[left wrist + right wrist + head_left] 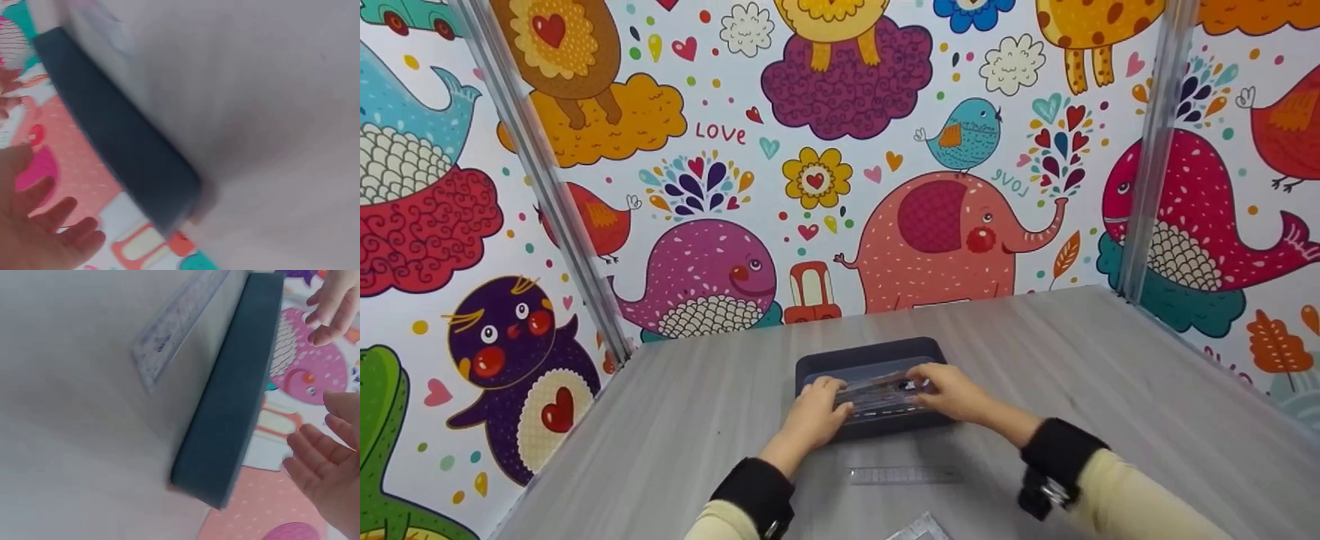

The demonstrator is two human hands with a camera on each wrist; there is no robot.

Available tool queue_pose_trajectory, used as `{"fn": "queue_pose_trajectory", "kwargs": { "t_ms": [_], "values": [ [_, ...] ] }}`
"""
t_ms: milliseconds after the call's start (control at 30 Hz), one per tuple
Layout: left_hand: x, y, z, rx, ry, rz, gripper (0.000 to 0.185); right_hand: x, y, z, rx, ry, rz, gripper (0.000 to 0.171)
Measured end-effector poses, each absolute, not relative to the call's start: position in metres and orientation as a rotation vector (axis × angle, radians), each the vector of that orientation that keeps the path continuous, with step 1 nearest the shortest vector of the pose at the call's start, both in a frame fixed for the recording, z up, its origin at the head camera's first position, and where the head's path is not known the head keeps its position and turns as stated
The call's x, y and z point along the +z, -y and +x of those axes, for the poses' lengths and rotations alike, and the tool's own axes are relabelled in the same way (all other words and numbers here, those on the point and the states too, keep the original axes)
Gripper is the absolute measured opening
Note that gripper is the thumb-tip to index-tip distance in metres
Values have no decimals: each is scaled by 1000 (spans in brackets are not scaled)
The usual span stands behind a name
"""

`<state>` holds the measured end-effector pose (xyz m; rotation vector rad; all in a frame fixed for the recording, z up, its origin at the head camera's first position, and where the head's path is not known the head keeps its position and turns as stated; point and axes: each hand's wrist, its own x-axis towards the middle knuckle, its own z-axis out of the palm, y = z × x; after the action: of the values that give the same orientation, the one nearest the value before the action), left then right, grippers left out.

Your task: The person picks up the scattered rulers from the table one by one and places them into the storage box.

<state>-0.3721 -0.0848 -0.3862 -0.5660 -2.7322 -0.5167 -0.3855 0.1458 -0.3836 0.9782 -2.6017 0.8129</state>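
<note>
While the head view looks down over a grey wood-grain counter [1110, 390] walled in by cartoon-animal panels, both hands meet over a dark tray [870, 351] set near its middle: the left hand [816, 414] and the right hand [952, 391] each pinch an end of a clear plastic packet [879, 394] that hangs just above or on the tray's near half, its contents too blurred to tell. A clear ruler [904, 475] lies on the counter just in front of the tray, and a second clear wrapper [919, 529] peeks in at the bottom edge. From the left wrist, the picture is smeared; the tray's dark side wall [121, 149] runs diagonally across the counter, and the left hand [39, 236] shows with fingers spread and fairly straight, the packet itself out of sight, so its grip cannot be told from here. From the right wrist, the tray wall [236, 399] stands beside the ruler [174, 326], with the right hand [326, 478] loosely extended and the other hand's fingertips [334, 309] beyond. Judging by this, the packet seems to be at the tray but not yet let go; the ruler and the other wrapper lie outside it.
</note>
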Motion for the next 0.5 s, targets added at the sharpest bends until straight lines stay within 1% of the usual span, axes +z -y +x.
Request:
{"fn": "queue_pose_trajectory", "kwargs": {
  "t_ms": [67, 200, 367, 500],
  "values": [
    [-384, 86, -363, -544, 2727, -582, 28, -381, -155, -375, 815, 2606, 1027, 27],
    [-387, 87, -346, -510, 2758, -637, 24, -380, -169, -356, 759, 2627, 1096, 25],
    [-396, 82, -333, -490, 2893, -660, 32, -390, -173, -343, 655, 2715, 1155, 29],
    [-405, 74, -329, -480, 2961, -723, 36, -400, -168, -336, 491, 2780, 1205, 33]
  ]
}}
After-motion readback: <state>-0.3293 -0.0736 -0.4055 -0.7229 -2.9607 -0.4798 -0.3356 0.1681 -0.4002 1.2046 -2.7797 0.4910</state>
